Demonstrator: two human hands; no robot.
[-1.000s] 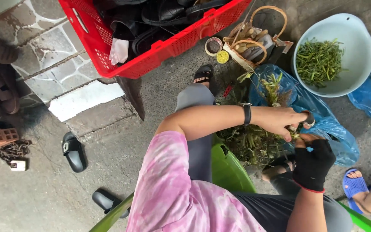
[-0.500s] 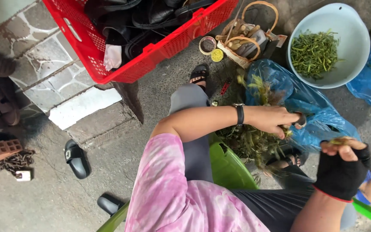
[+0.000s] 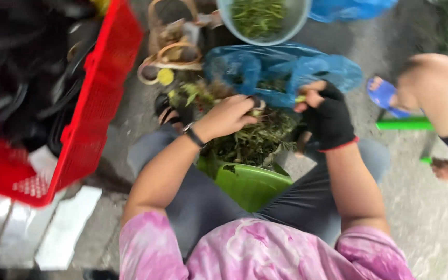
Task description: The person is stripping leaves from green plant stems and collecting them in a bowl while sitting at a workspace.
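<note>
Stem: a thin green stem (image 3: 301, 98) runs between the two hands, held at both ends. It is blurry, so I cannot tell more about it.
Left hand: the left hand (image 3: 227, 117) is bare, with a dark band on the wrist. Its fingers are curled shut around one end of the stem.
Right hand: the right hand (image 3: 327, 116) wears a black glove (image 3: 333, 124) with cut-off tips and a red edge. Its fingers are pinched shut on the other end of the stem.
Greens: a heap of green leaves and stalks (image 3: 255, 140) lies right under both hands.
Stool: a green stool (image 3: 247, 184) sits just below the heap, between the person's knees.
Blue bag: a blue bag (image 3: 286, 70) lies just past the hands, touching the heap. Some greens show inside it.
Bowl: a pale bowl (image 3: 224, 13) sits past the blue bag, well apart from the hands. It has cut greens in it.
Basket: a small woven basket (image 3: 169, 49) stands past the left hand, near the bowl.
Red crate: a big red crate (image 3: 102, 83) stands far out to the left of the left hand. Dark things fill it.
Other person: another person's arm (image 3: 442, 93) is out to the right of the right hand, with a blue sandal (image 3: 385, 96) and a green bar (image 3: 403, 124) near it.
Floor: all of this is on a grey floor (image 3: 431, 218).
</note>
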